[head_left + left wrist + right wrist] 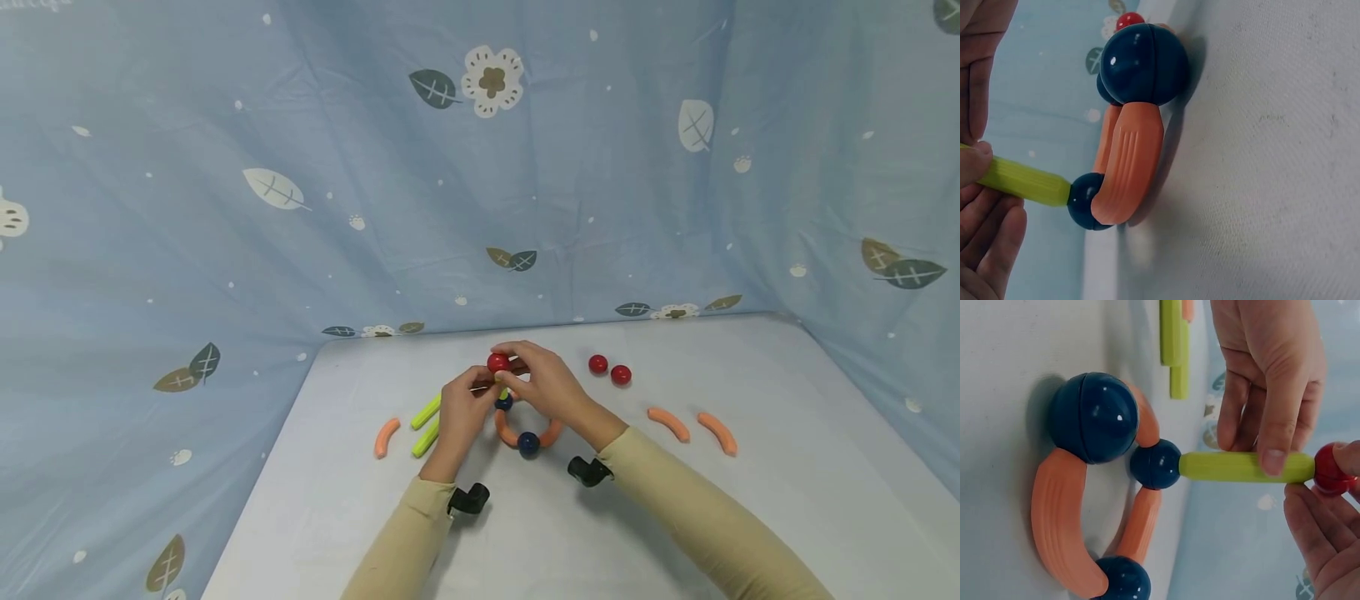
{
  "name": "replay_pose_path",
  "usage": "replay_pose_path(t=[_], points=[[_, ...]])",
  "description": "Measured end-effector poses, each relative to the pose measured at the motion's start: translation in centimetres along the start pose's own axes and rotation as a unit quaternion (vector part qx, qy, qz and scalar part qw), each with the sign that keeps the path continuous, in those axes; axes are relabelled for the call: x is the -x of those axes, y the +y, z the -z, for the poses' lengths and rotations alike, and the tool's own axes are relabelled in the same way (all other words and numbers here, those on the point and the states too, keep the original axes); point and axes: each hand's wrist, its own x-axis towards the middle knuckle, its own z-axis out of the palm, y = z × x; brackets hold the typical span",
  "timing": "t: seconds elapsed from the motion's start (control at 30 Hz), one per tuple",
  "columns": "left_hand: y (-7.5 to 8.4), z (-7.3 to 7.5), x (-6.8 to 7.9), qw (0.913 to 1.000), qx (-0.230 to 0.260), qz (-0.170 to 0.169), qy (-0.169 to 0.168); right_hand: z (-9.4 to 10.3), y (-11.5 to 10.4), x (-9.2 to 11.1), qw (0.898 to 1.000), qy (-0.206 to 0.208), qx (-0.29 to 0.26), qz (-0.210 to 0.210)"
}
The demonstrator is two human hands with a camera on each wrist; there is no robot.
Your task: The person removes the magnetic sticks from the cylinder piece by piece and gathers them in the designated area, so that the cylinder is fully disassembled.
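Observation:
My left hand (463, 408) pinches an upright yellow-green ribbed stick (1229, 467) between thumb and fingers. One end of the stick meets a dark blue ball (1155, 464) of a ring lying on the table. At its other end is a red ball (497, 362), which my right hand (546, 385) holds with thumb and fingertips. Curved orange sticks (1059, 519) and dark blue balls make up the ring; a nearer blue ball (528, 443) faces me. Part of the ring's far side is hidden behind my hands in the head view.
Two yellow-green sticks (426, 437) and a curved orange stick (386, 437) lie left of the ring. To the right are two curved orange sticks (717, 433), with two red balls (598, 364) farther back. A blue patterned cloth (375, 208) hangs behind the white table (525, 533).

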Motion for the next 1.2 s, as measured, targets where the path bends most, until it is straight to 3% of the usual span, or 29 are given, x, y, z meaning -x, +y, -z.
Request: replay_pose_path(t=[0.33, 0.5, 0.77, 1.0, 1.2], points=[[0.2, -0.3, -0.1, 0.9998, -0.014, -0.008, -0.011, 1.0, 1.4, 0.5, 0.997, -0.005, -0.070, -0.018], [0.2, -0.3, -0.2, 0.9999, -0.010, -0.007, -0.008, 1.6, 3.1, 1.0, 0.997, -0.001, -0.062, -0.039], [0.2, -0.4, -0.2, 1.0000, -0.008, 0.003, -0.003, 2.9, 7.1, 1.5, 0.995, 0.009, 0.040, -0.087], [0.0, -0.3, -0.1, 1.0000, -0.007, 0.001, -0.004, 4.2, 9.6, 1.9, 0.985, -0.001, 0.120, -0.124], [0.0, -0.3, 0.0, 0.9999, -0.005, 0.002, -0.009, 4.6, 11.0, 1.9, 0.973, -0.013, 0.192, -0.128]])
